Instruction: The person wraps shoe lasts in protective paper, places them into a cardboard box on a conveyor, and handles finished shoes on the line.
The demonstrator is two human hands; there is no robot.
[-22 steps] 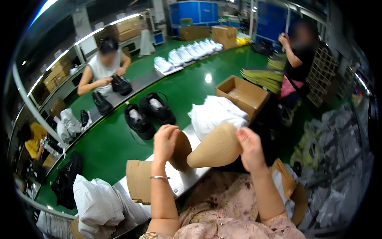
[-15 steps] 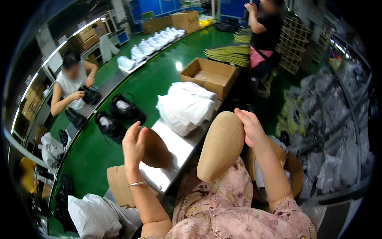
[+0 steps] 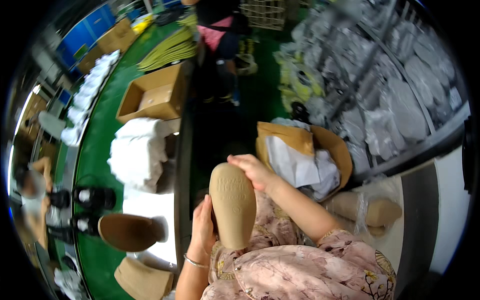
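Here, both hands (image 3: pixel 227 200) closed around upright tan insole (image 3: pixel 233 205), forearms bent inward.

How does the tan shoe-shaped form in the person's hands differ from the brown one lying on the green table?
The tan moulded shoe-shaped form is held up between the left hand and right hand, standing on end; the darker brown shoe-shaped form lies flat on the green table, untouched. The held one shows a pale face with embossed marks; the lying one looks plain and darker. Both share a rounded, elongated outline.
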